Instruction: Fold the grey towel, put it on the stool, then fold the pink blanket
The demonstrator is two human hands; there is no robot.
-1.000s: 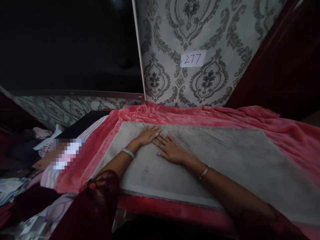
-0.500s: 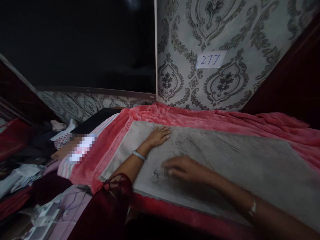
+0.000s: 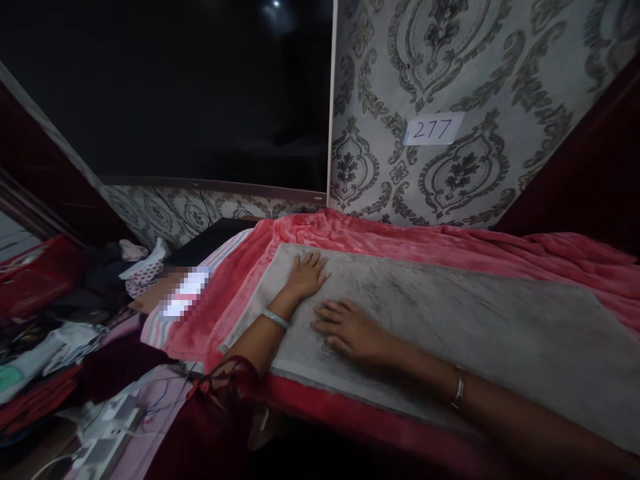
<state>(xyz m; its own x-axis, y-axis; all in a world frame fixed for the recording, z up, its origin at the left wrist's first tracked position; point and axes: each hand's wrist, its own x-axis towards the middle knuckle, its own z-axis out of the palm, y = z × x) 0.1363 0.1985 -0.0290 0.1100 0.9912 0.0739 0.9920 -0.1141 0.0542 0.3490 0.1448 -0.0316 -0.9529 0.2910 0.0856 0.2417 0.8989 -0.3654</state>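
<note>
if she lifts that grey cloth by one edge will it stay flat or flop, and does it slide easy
The grey cloth probably flops: it lies thin and follows the pink blanket beneath. It likely drags rather than slides, since both look fuzzy. It seems light, flattened under the left hand and right hand.

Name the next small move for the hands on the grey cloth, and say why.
Probably sweep the right hand rightward along the grey cloth, with the left hand pinning the far left corner. Both palms lie flat near the left end, the cloth on the red blanket, and the long stretch to the right lies untouched.
</note>
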